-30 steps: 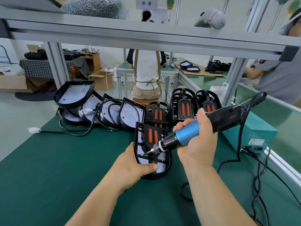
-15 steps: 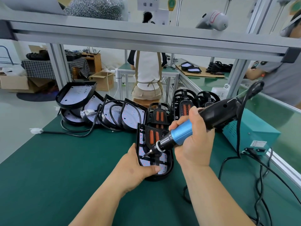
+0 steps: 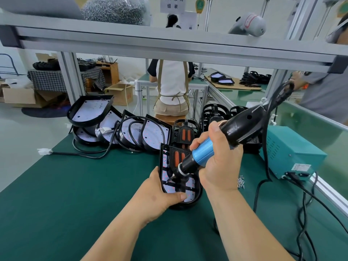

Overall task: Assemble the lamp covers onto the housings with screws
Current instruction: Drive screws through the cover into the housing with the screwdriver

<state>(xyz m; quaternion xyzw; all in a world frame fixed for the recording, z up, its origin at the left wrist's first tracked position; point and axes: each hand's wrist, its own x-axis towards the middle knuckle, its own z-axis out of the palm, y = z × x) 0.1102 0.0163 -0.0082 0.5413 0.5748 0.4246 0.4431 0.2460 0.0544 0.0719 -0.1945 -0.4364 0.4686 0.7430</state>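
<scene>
A black lamp housing (image 3: pixel 190 201) with a white LED board lies on the green bench in front of me, a black cover with orange strips (image 3: pixel 177 157) set on it. My left hand (image 3: pixel 160 194) grips the housing's left edge, thumb laid across its near end. My right hand (image 3: pixel 219 162) holds a blue and black electric screwdriver (image 3: pixel 203 153), its bit down on the left side of the housing. A small heap of loose screws (image 3: pixel 241 182) lies just right of my right wrist.
More housings with cables (image 3: pixel 120 129) and black covers (image 3: pixel 185 132) are piled at the bench's far edge. A teal power box (image 3: pixel 293 153) stands at the right with cords trailing forward. An aluminium shelf beam (image 3: pixel 169 44) crosses overhead. Other people work at benches behind.
My right hand has tilted the screwdriver steeper and lowered its bit onto the housing's left side. My left hand keeps the same hold.
</scene>
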